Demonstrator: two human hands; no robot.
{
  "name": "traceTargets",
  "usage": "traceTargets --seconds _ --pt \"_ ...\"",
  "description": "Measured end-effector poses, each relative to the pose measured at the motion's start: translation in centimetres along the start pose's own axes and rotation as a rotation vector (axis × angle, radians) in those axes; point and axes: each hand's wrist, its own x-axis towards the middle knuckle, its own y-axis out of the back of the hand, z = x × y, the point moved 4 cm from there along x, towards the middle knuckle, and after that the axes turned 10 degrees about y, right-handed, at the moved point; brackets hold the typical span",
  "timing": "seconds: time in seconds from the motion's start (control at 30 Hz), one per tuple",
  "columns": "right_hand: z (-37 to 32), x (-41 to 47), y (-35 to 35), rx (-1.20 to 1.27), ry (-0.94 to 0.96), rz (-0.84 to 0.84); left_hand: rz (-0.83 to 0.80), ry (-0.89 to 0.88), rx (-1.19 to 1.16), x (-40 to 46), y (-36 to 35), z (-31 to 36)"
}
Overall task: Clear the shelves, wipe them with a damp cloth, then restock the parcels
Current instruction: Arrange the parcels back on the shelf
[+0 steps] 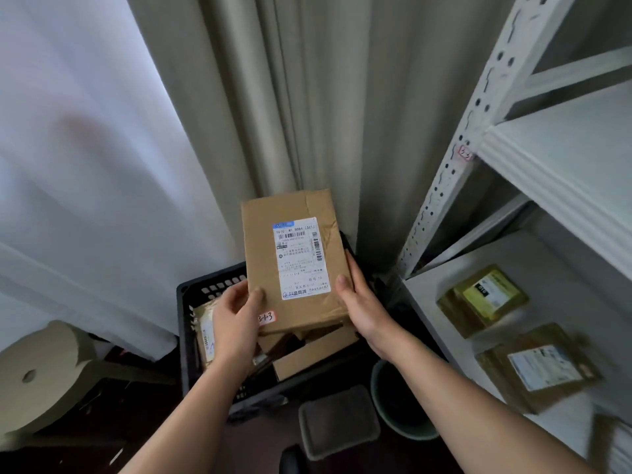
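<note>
Both hands are on one flat brown cardboard parcel with a white shipping label (294,258), held up over the black slotted plastic crate (201,292). The left hand (236,319) grips its lower left corner with the thumb on top, and the right hand (359,302) clamps its right edge, thumb on the face and fingers behind. There's a small handwritten sticker at the parcel's bottom edge.

Inside the crate I count at least two more: a brown open-flapped cardboard box (314,354) right under the held one, and a tan labelled packet (205,330) against the left wall.

On the lower board of the white metal shelf unit (561,165) sit two parcels: a yellowish wrapped one (485,299) and a blurry brown labelled one (540,367).

On the floor near the crate: one green round bucket (379,398), one grey rectangular pad (338,422).
</note>
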Motion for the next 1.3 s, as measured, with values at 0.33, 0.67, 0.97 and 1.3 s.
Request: traceTargets --seconds 0.33,0.67,0.97,1.3 --pt "-8.5 -6.7 5.1 0.036 0.13 0.222 -0.407 0.012 -0.035 -6.7 -4.0 6.1" --pt "-16.5 -15.4 7.8 0.019 0.257 0.532 -0.821 -0.153 0.17 -13.8 -6.8 12.1" --pt "-23.1 -21.6 13.3 -0.181 0.102 0.832 -0.883 -0.193 0.159 -20.1 -13.5 17.6" --pt "-26.6 -23.0 24.5 -0.055 0.101 0.927 -0.991 -0.14 0.214 -23.3 -23.1 18.7"
